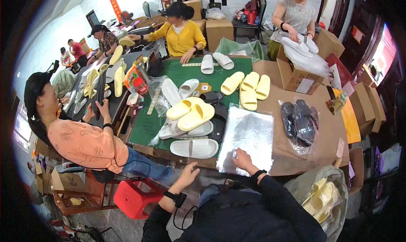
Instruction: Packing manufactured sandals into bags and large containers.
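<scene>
My right hand [244,160] is over the lower part of a shiny silver sheet or flat bag [247,134] on the table, fingers apart and grasping nothing. My left hand [186,175] hovers just off the table's front edge, thumb and fingers spread, holding nothing. Nearest to it is a light grey ribbed slide sandal [194,149]. Behind that lie a yellow pair of slides [195,119], more grey slides [169,130] and a black slide [219,122]. A clear bag of black slides [299,123] rests right of the silver sheet.
Yellow slides [256,84] and white slides [218,63] lie farther back on the green mat [144,121]. A cardboard box [298,75] stands at the far right. A red stool [136,199] and a sack of bagged yellow slides [319,199] flank me. Other people work around the tables.
</scene>
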A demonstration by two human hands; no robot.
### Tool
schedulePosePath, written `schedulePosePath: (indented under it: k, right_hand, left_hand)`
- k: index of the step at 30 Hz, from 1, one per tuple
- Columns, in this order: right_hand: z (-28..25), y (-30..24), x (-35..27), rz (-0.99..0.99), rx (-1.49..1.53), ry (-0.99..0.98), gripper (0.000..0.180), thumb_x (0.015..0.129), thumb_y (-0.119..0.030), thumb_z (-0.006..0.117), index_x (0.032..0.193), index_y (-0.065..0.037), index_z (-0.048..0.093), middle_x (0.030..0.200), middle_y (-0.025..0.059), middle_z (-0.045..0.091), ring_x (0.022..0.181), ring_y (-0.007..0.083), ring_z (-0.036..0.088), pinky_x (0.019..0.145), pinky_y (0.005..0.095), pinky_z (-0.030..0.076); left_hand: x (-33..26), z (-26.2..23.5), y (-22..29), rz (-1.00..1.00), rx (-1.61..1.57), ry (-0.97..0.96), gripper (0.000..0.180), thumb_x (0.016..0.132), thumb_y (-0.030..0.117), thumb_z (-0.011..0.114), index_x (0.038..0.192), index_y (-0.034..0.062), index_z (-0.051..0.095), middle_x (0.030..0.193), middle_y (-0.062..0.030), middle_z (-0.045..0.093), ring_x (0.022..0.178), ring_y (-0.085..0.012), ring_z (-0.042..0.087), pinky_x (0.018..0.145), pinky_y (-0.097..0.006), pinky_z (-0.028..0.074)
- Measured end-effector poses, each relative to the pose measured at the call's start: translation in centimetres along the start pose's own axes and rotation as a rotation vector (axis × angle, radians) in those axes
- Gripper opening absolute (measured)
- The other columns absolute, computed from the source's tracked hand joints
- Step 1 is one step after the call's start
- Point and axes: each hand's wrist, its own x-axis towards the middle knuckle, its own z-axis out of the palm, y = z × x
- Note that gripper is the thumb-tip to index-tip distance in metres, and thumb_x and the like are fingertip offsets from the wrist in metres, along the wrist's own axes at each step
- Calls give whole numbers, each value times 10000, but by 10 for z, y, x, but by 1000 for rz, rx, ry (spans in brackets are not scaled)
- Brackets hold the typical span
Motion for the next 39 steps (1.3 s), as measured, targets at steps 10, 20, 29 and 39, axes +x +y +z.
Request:
schedulePosePath:
  k: [10,20,29,39]
  right_hand:
    - [-12,-7,-13,-18,271,19,431,772,-190,573,1145,2,475,1148,199,513,1059,358,487,904,403,398]
    - [-33,-11,-13,328,346,157,431,775,-186,571,1145,9,469,1146,208,503,1068,363,474,903,402,397]
    - [-19,-13,-65,569,458,447,411,800,-173,568,1163,-6,473,1129,210,520,1064,338,498,902,373,396]
    - [-26,15,-80,767,327,733,293,784,-177,593,1046,-53,552,1015,166,554,940,312,535,792,375,438]
  left_hand:
    - [148,-44,68,245,252,609,455,777,130,599,1185,-13,458,1277,-277,352,1200,-415,325,998,-426,274]
    - [298,-71,36,-35,711,-82,411,731,179,511,1137,166,571,1257,-244,417,1235,-376,311,1038,-539,142]
    - [235,-1,94,332,111,-277,396,720,44,526,1098,-45,450,1114,-253,455,1067,-392,422,943,-424,310]
    - [194,174,88,459,53,-422,545,806,216,523,1301,52,364,1210,-346,351,1100,-462,398,912,-435,366]
